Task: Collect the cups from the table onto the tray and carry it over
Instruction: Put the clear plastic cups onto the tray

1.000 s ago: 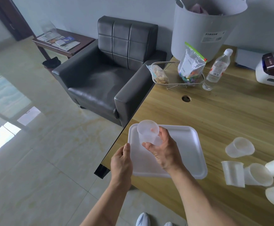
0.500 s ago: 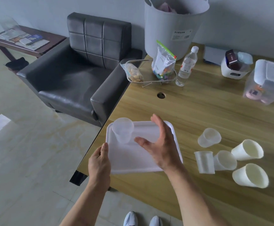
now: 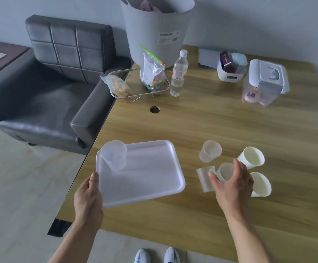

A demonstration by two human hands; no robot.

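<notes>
Wooden table (image 3: pixel 220 128) carries a white tray (image 3: pixel 144 177) with 1 translucent cup (image 3: pixel 114 155) upright in its far-left corner. Left hand (image 3: pixel 88 200) grips the tray's near-left edge; right hand (image 3: pixel 232 184), fingers spread, reaches over 5 loose cups (image 3: pixel 210 150).

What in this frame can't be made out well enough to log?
- Head view: whether the right hand touches the middle cup; its fingers cover the cup's near side.
- Cup at far right: partly hidden behind that hand.
- White bin: top cut off by the upper edge, contents unclear.
- Bin label: print too small to read.
- Left hand on the tray: fingers under the rim hidden.
</notes>
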